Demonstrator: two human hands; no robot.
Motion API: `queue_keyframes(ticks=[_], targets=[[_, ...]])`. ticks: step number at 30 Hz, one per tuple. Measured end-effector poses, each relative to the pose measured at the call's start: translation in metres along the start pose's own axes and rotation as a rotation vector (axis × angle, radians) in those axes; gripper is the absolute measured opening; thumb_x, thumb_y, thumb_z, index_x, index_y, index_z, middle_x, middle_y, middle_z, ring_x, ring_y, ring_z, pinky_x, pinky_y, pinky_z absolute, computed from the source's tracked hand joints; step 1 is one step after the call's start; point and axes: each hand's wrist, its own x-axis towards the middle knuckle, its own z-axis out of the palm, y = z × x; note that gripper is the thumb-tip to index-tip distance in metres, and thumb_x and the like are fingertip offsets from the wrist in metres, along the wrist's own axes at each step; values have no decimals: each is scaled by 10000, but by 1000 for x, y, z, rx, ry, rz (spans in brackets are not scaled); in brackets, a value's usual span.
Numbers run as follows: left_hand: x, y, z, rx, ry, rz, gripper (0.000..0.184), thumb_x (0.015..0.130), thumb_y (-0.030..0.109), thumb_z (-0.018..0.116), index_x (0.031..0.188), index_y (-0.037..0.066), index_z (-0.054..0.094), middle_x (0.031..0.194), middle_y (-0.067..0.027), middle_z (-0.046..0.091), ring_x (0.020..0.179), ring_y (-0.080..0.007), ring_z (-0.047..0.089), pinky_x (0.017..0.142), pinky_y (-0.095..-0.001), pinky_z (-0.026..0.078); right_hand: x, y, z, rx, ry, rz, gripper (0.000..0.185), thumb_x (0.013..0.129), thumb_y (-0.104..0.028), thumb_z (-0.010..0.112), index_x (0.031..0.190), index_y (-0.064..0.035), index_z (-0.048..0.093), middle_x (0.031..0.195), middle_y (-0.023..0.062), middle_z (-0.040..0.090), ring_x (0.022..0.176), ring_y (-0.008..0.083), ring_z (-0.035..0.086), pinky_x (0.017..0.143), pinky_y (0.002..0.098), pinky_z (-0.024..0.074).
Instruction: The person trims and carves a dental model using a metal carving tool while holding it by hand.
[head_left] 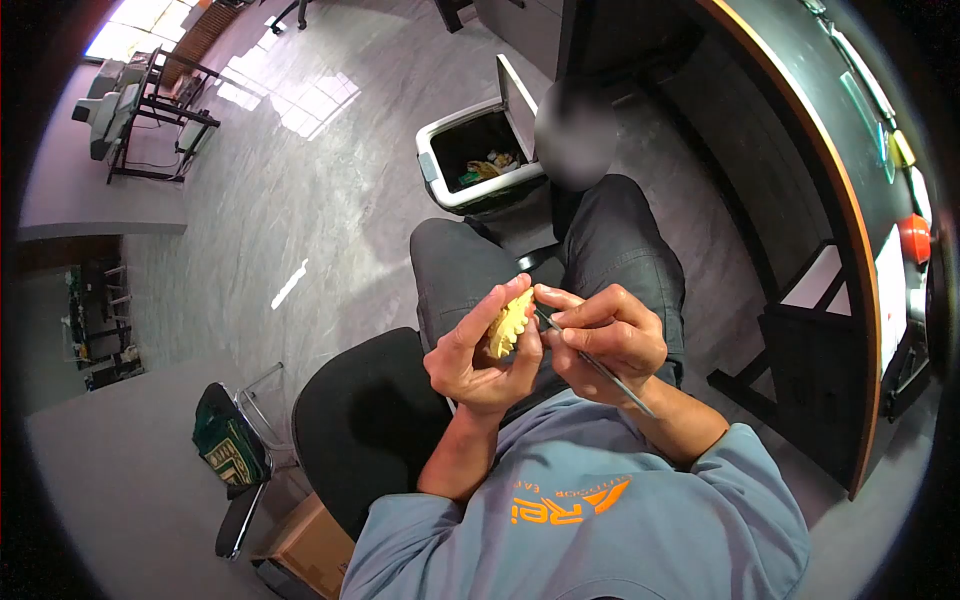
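Observation:
My left hand (480, 360) is closed around a yellow dental model (508, 328), whose edge shows a row of tooth-like bumps. Its palm side faces me, and the fingers hide part of the model. Between the fingers of my right hand (615, 340) is a thin metal hand tool (610, 375). The tool's back end points down toward my right forearm, while its front end meets the model's right side. Whether the tip touches the model cannot be made out. Both hands are close together above my lap.
An open lidded bin (433, 172) with rubbish inside stands on the floor ahead of my knees. To the right runs a dark desk (850, 190) with items along it. A black chair (375, 420) is at my left, with a cardboard box (310, 545) behind it.

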Motion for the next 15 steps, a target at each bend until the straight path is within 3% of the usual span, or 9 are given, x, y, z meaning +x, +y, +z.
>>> queue_keyframes(ticks=[15], targets=[[0, 0, -2, -7, -13, -21, 407, 827, -108, 707, 1224, -121, 621, 1070, -300, 729, 931, -249, 758, 822, -310, 623, 1, 0, -2, 51, -38, 22, 225, 775, 158, 747, 944, 17, 698, 887, 163, 656, 816, 191, 709, 968, 523, 591]])
